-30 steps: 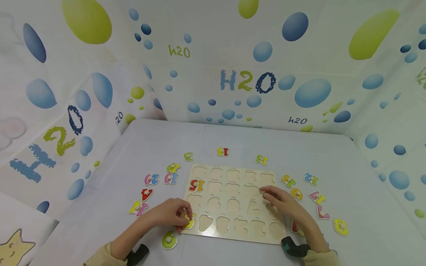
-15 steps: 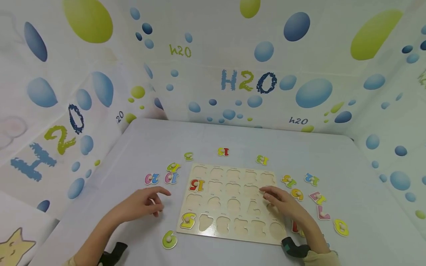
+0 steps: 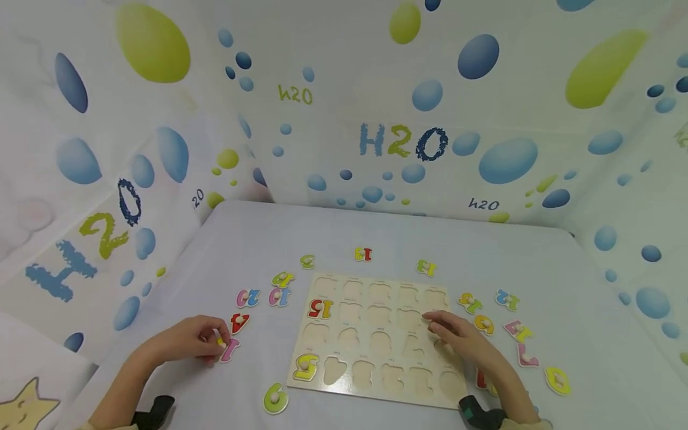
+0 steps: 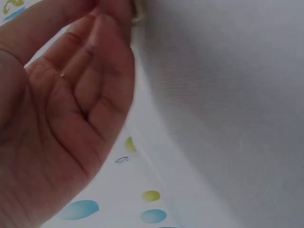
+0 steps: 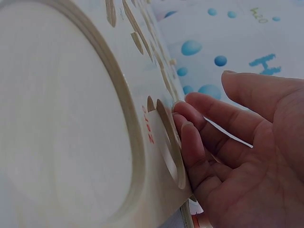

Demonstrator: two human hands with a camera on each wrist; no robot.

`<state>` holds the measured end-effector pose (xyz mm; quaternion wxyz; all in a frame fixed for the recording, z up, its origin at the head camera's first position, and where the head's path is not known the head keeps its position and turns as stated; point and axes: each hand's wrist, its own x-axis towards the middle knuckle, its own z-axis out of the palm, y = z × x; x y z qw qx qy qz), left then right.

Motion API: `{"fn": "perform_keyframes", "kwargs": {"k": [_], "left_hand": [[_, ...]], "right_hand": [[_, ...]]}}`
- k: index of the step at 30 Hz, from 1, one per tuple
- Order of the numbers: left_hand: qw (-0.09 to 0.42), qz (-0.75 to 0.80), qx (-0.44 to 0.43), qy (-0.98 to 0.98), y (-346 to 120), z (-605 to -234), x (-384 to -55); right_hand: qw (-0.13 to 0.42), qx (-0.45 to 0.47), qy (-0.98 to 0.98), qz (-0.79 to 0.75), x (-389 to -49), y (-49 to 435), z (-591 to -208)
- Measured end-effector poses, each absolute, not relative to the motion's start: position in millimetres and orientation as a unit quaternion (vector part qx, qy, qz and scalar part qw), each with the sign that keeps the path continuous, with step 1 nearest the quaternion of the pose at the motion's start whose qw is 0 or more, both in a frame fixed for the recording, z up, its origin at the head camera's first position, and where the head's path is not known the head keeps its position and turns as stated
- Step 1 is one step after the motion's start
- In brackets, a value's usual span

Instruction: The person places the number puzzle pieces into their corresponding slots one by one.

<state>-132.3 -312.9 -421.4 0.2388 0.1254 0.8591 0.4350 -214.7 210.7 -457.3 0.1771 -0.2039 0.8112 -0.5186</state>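
Note:
My left hand bends its thumb and fingers together at a number 14 puzzle piece, pinching it while covering most of its yellow 4. In the left wrist view, a sliver of pale wood shows beyond those fingertips. The wooden number board lies in the middle of the table. A yellow 5 piece sits in its near left corner, and a red and orange 15 piece is in a recess further back. On the board's right side rests my right hand, fingers loosely bent and holding nothing.
A red 4 piece lies just beyond the left hand, and a green 6 or 9 piece in front of the board's left corner. More knobbed number pieces surround the board, including a yellow 0 piece. Patterned curtains enclose the table.
The left hand let go of the yellow 5 piece in the board's corner and moved left to the 14 piece. The right hand stayed at the board's right side. The head view tilted slightly up.

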Motion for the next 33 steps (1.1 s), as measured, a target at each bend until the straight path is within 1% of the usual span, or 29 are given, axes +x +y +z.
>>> {"fn": "perform_keyframes", "kwargs": {"k": [2, 5, 10, 14, 17, 23, 27, 33], "left_hand": [[0.247, 0.446, 0.124, 0.851, -313.2, -424.1, -133.7], [0.245, 0.444, 0.123, 0.853, -311.3, -425.1, -135.9], [0.221, 0.432, 0.111, 0.867, -307.3, -425.5, -139.8], [0.200, 0.447, 0.117, 0.864, -297.1, -419.2, -151.8], [0.188, 0.453, 0.132, 0.862, -275.3, -411.7, -166.8], [0.176, 0.445, 0.171, 0.861, -212.3, -408.8, -199.5], [0.175, 0.435, 0.184, 0.864, -175.8, -416.0, -214.9], [0.152, 0.410, 0.161, 0.885, -136.9, -435.2, -230.0]], "right_hand": [[0.174, -0.208, 0.812, -0.517, -214.2, 210.9, -458.3], [0.170, -0.211, 0.812, -0.518, -214.4, 211.4, -458.8], [0.173, -0.210, 0.810, -0.519, -215.0, 211.8, -458.7], [0.171, -0.217, 0.810, -0.517, -216.0, 210.5, -459.0], [0.167, -0.222, 0.811, -0.514, -216.2, 210.2, -459.5], [0.165, -0.226, 0.810, -0.515, -215.8, 210.9, -458.3], [0.164, -0.230, 0.810, -0.514, -215.2, 210.1, -456.8], [0.157, -0.225, 0.816, -0.509, -214.9, 210.5, -456.1]]}}
